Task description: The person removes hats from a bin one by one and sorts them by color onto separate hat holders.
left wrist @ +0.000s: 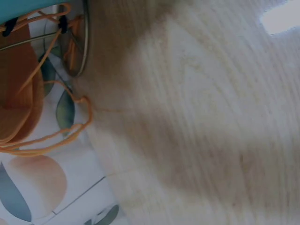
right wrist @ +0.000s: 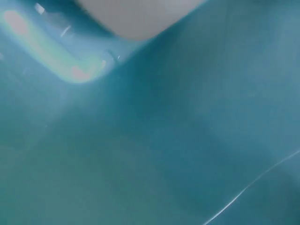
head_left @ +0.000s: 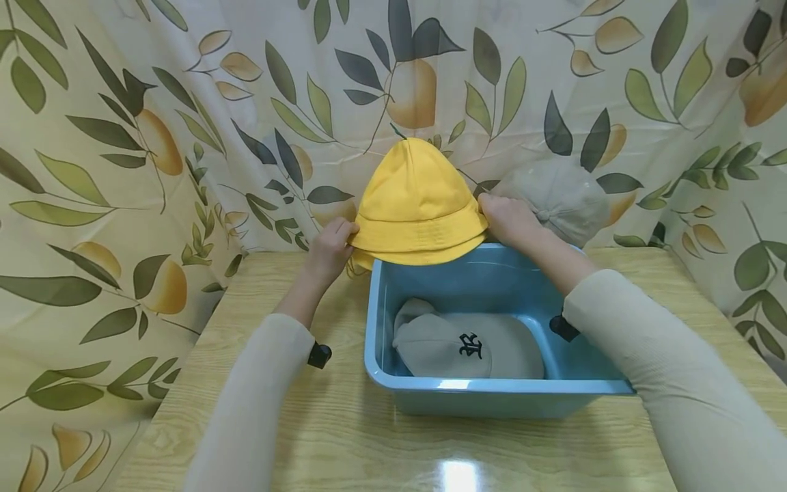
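A yellow bucket hat (head_left: 418, 198) is held upright by its brim above the far left edge of a blue plastic bin (head_left: 492, 386). My left hand (head_left: 332, 249) pinches the brim's left side, and my right hand (head_left: 510, 215) grips its right side. In the left wrist view, a thin orange cord (left wrist: 86, 110) dangles beside the hat (left wrist: 18, 108). Inside the bin lies a grey baseball cap (head_left: 424, 345) with a black embroidered letter. Only the bin's inner wall (right wrist: 164, 140) and a pale piece of the cap (right wrist: 140, 18) show in the right wrist view.
Behind the bin, another grey cap (head_left: 556, 198) sits raised near the leaf-patterned curtain (head_left: 295, 68), partly covered by my right hand and forearm. A metal wire loop (left wrist: 85, 44) stands by the hat. The wood-grain table (head_left: 320, 424) extends around the bin.
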Available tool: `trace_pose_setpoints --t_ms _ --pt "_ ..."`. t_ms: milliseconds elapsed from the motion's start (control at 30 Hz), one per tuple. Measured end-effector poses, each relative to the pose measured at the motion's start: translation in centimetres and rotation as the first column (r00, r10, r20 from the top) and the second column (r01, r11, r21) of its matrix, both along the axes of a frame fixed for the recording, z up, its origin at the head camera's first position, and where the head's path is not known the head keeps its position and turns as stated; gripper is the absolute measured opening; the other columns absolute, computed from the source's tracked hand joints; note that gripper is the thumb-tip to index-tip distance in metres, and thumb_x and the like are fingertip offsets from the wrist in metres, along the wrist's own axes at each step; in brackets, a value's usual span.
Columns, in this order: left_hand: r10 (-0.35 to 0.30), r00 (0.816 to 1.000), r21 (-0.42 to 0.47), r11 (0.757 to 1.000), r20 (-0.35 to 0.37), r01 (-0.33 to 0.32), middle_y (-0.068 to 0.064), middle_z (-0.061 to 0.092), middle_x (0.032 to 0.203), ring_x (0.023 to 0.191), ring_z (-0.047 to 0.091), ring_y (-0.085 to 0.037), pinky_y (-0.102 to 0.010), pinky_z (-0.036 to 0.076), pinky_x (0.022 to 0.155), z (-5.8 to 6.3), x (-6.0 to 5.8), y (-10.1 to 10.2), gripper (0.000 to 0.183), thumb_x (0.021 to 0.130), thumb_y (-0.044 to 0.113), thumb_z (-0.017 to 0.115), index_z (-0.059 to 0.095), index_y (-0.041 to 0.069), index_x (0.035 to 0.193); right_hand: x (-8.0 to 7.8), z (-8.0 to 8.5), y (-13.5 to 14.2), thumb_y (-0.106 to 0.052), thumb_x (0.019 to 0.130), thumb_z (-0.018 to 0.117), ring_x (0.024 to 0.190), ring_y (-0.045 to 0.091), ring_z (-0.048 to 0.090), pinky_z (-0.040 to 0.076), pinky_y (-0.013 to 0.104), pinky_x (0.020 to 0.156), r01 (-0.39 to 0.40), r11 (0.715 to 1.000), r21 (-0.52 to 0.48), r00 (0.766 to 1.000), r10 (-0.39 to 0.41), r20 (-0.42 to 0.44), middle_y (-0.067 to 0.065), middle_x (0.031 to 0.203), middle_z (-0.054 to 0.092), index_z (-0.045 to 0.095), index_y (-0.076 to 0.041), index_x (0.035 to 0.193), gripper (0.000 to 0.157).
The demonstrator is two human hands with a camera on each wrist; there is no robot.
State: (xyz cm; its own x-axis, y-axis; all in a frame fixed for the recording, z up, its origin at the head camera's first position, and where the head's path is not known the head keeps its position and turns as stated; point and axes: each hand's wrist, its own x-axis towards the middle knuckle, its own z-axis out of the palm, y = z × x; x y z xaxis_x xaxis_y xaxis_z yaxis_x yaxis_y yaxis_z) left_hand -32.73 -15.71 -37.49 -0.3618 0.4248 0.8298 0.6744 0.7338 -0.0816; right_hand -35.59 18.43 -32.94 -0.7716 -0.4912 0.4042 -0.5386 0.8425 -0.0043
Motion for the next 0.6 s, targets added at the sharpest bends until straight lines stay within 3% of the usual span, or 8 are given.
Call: trace_pose_setpoints --t_ms 167,333,433,600 --pt "0.000 1.000 0.014 1.000 0.014 0.000 -0.013 0.058 0.083 0.072 0.059 -0.026 -0.030 0.055 0.064 -0.5 -0.1 0.0 0.022 0.073 -0.008 0.074 0.059 -0.003 0.089 0.0 0.0 0.2 0.006 0.087 0.050 0.056 0.029 0.050 0.044 0.044 0.048 -0.013 1.000 0.010 1.000 0.013 0.009 0.012 0.063 0.045 0.045 -0.002 0.075 0.016" --pt "-0.034 0.996 -0.007 0.999 0.078 0.035 -0.013 0.060 0.087 0.073 0.059 -0.025 -0.031 0.053 0.064 0.5 -0.1 -0.2 0.023 0.074 -0.006 0.072 0.059 -0.002 0.093 0.2 0.8 0.2 0.002 0.088 0.053 0.060 0.028 0.050 0.045 0.043 0.053 0.030 0.999 0.023 0.997 -0.031 0.071 0.012 0.066 0.049 0.049 -0.002 0.077 0.012" --pt "-0.079 0.989 -0.047 0.995 0.126 0.086 -0.013 0.062 0.090 0.073 0.060 -0.024 -0.031 0.052 0.063 1.1 0.1 -0.9 0.026 0.073 -0.004 0.072 0.061 -0.002 0.097 0.4 1.3 0.3 0.000 0.088 0.056 0.062 0.027 0.052 0.047 0.044 0.057 0.025 0.999 0.040 0.992 -0.030 0.124 0.013 0.070 0.054 0.053 -0.001 0.080 0.008" --pt "-0.124 0.976 -0.162 0.975 0.179 0.153 -0.013 0.066 0.095 0.081 0.065 -0.025 -0.034 0.053 0.062 2.3 0.7 -2.0 0.029 0.074 0.000 0.075 0.063 -0.001 0.100 0.7 2.3 0.5 0.004 0.082 0.059 0.070 0.031 0.059 0.050 0.046 0.066 -0.043 0.999 0.027 0.980 0.037 0.194 0.018 0.080 0.063 0.059 0.004 0.087 0.005"
